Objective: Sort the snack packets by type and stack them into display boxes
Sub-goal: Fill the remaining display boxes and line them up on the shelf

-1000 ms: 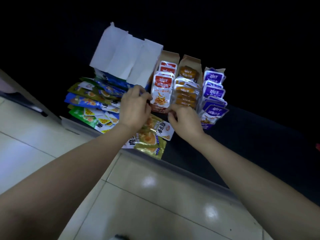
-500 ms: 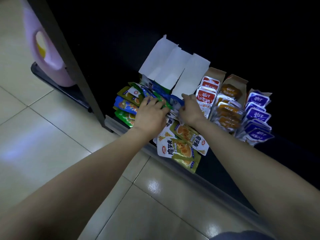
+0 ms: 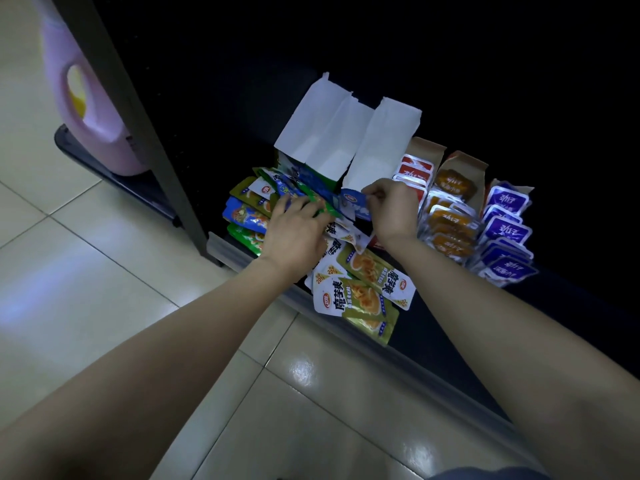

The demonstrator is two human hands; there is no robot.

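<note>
Pink jug: well left of your left grip, a smooth moulded plastic pink jug (image 3: 93,109) with a handle hole stands beyond the grey shelf post (image 3: 138,116). It is not part of the sorting.
Loose pile: the loose pile (image 3: 246,216) lies just left of and under your left grip, glossy flat pouches in blue, green and olive, overlapping at odd angles.
Left grip: your left grip (image 3: 294,230) holds nothing. Its fingers lie fairly straight, pressing down on a green packet (image 3: 320,202).
White flaps: beyond both grips, the raised white flaps (image 3: 322,133) of an opened card box are matt and creased.
Blue packet: the blue packet (image 3: 353,202) sits between your grips, touching the right one.
Right grip: your right grip (image 3: 394,213) is narrow, pinching that packet's edge.
Olive packets: nearer you than both grips, the olive packets (image 3: 360,292) overhang the shelf lip (image 3: 235,254).
Filled boxes: right of your right grip, rows of red packets (image 3: 415,171), orange packets (image 3: 450,216) and purple packets (image 3: 505,230) stand in brown card boxes.
Handling: these pouches look light, limp and slick, so they will likely slide off one another. Pinch a sealed edge rather than the filled middle, and steady the pile as you pull.
</note>
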